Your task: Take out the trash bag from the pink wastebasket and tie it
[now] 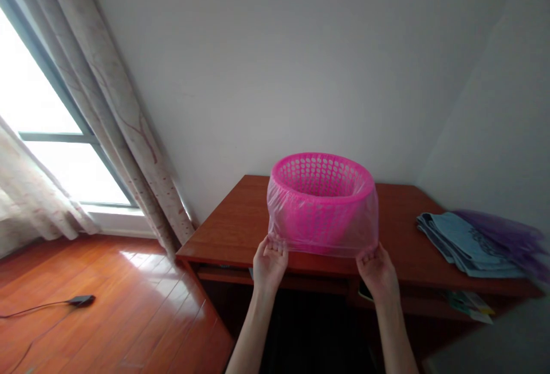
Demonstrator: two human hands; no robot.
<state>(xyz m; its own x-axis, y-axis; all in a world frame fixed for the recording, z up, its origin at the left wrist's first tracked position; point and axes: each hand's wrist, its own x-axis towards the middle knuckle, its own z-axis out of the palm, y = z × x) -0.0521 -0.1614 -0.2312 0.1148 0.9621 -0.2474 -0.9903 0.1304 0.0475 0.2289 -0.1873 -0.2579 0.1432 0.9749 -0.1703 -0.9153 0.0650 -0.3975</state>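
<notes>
A bright pink plastic basket [326,174] with rows of holes stands upright on the brown wooden desk [232,219]. A thin, see-through plastic bag [322,245] hangs over the outside of its front and sides, below the rim. My left hand [270,259] grips the bag's lower edge at the left front corner, fingers curled over the film. At the right front corner my right hand [377,271] pinches the same edge, so the film is stretched between both hands. The basket's base is partly hidden behind the bag.
Folded light blue cloth [466,242] and sheer purple fabric [507,235] lie at the desk's right end. A white wall [279,65] rises behind. Left are a curtained window [55,122] and a black adapter [81,300] with cable on the wooden floor.
</notes>
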